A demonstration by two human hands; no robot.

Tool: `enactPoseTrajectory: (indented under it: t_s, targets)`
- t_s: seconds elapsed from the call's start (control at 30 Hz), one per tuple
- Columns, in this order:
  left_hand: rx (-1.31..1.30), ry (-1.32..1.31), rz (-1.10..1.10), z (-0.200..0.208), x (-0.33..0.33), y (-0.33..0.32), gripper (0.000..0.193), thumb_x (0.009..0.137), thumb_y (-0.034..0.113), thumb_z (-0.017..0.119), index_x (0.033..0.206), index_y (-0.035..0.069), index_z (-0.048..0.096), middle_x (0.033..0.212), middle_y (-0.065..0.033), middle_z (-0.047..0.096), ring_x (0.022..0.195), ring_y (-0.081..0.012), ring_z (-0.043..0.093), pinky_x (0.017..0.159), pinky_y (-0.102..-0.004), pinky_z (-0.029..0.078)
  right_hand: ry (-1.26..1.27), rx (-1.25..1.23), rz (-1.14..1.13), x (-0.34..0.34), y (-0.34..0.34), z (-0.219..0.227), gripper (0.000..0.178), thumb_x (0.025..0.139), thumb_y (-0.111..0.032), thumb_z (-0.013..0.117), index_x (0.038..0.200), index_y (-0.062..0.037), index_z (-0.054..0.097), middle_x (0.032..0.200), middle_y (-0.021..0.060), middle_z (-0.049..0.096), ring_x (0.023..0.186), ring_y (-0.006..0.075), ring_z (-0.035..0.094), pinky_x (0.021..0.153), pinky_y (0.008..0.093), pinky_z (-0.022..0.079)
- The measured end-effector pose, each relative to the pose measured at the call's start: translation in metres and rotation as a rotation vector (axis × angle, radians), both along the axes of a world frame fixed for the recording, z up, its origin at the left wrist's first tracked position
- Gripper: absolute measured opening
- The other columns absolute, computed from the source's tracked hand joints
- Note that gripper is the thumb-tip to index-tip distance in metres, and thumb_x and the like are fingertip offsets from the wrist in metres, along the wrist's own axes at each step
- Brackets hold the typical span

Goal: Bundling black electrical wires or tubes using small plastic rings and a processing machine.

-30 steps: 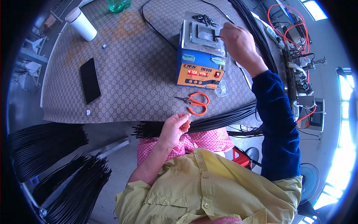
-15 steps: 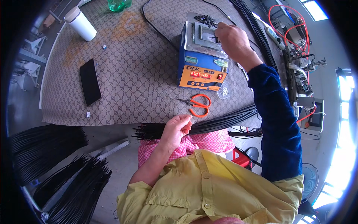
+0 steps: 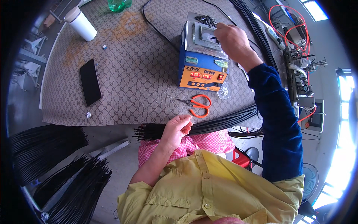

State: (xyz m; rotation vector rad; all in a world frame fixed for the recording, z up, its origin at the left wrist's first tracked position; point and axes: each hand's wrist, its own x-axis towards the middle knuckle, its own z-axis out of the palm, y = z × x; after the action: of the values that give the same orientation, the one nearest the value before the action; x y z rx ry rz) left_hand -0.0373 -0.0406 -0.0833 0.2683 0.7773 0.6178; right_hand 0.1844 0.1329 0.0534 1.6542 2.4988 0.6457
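At the far right of the table my right hand is closed over the top of a blue and orange solder pot. From its fingers a short thin dark piece points at the square silvery bath; the fist hides most of it. My left hand is closed, thumb on top, at the table's front edge. A tiny pale spot shows at its fingertips, too small to name. Just beyond it lie orange-handled scissors. A bundle of black cables runs beside that hand, along the edge.
Small black pieces lie on the pot's back rim. A clear dish with white bits stands beside the pot. Leftward are a phone and a white tumbler. More black cables hang at the lower left.
My right hand has shifted very slightly at the pot, and the dark piece shows a little more clearly. The left hand has stayed in place.
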Motion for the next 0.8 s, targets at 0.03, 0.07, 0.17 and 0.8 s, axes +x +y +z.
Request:
enactPoseTrajectory:
  t_s: [0.03,0.07,0.17,0.8]
  targets:
    - [-0.002,-0.002,0.001,0.001,0.0,0.0,0.01,0.083,0.015,0.055,0.087,0.006,0.056,0.071,0.0,0.056,0.056,-0.004,0.047,0.052,-0.0169,0.039,-0.002,0.003,0.0,0.0,0.0,-0.001,0.008,0.07,-0.003,0.055,0.074,-0.0071,0.06,0.083,0.0061,0.056,0.08,0.0225,0.058,0.069,0.0311,0.05]
    - [-0.001,0.002,-0.001,0.001,0.0,0.0,0.01,0.083,0.015,0.055,0.087,0.006,0.056,0.071,0.0,0.056,0.056,-0.004,0.047,0.052,-0.0169,0.039,-0.003,0.006,0.0,0.001,0.0,-0.001,0.008,0.07,-0.003,0.055,0.074,-0.0072,0.06,0.083,0.0061,0.056,0.08,0.0225,0.058,0.069,0.0311,0.05]
    - [-0.004,0.006,-0.003,0.001,0.0,0.0,0.011,0.083,0.014,0.053,0.088,0.005,0.056,0.071,0.0001,0.055,0.057,-0.0046,0.048,0.053,-0.0175,0.039,0.004,0.011,0.008,0.001,0.001,0.001,0.008,0.07,-0.003,0.055,0.074,-0.0076,0.061,0.083,0.0061,0.056,0.081,0.0219,0.058,0.069,0.031,0.049]
    - [-0.02,-0.018,-0.005,-0.002,-0.002,0.001,0.012,0.085,0.013,0.051,0.089,0.003,0.056,0.069,0.0007,0.055,0.059,-0.0054,0.048,0.053,-0.0181,0.038,-0.226,0.012,0.165,-0.002,0.025,0.009,0.004,0.069,-0.008,0.06,0.072,-0.0099,0.063,0.077,0.0033,0.056,0.08,0.0183,0.058,0.069,0.027,0.048]
